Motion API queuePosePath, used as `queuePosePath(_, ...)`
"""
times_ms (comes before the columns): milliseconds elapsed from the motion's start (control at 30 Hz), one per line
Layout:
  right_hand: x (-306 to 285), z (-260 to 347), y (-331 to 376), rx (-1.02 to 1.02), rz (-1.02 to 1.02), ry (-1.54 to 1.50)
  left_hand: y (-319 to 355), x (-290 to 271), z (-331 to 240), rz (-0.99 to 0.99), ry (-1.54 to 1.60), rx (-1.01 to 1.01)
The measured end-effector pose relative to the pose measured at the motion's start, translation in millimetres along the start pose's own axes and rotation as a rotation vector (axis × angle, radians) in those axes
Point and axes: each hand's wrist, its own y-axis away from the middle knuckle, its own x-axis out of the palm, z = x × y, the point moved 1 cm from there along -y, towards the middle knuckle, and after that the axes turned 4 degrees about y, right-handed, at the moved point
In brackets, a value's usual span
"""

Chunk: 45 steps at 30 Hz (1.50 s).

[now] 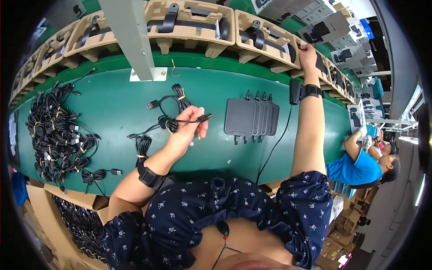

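Left grip (184, 130) closed round a black cable (167, 123), its coil banded, presumably against tangling, just left of the black panels (239, 117)! Those overlap on the smooth green desk (211, 83), likely for easy single picking: flat, rounded corners. Beyond them, rightward, the right grip (308, 56) is at the tan moulded trays (245, 47); can't tell what it's clasping.

Right hand (308, 56): any grip too small to tell. Cardboard box (39, 198) cut off, lower left.

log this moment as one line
left hand: holding tied black cable | right hand: at tan trays | green table: cable pile left, flat black devices right
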Motion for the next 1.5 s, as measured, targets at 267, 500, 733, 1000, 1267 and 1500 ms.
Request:
queuePosePath(267,-13.4,10.2,14.9,-0.008,0.145,0.402,3.5,-2.6,5.7,0.016,-0.044,0.01)
queuePosePath(500,-38.8,49.8,83.3,-0.334,-0.293,0.438,3.6,-2.9,6.8,-0.005,-0.196,0.081)
queuePosePath(733,-100.1,134.3,195.3,-0.718,0.246,-0.163,0.4,-3.1,8.5,0.036,-0.213,0.095)
queuePosePath(1000,-93.8,137.8,282.9,-0.764,0.535,-0.001,-2.5,-0.9,11.8,0.027,-0.174,0.108)
queuePosePath(1267,-95.9,135.9,274.2,-0.449,0.302,-0.023,-4.3,-3.5,12.1,0.036,-0.176,0.128)
queuePosePath(1500,-71.2,169.8,298.7,-0.535,0.35,0.06,-3.5,0.1,17.3,0.049,-0.249,0.095)
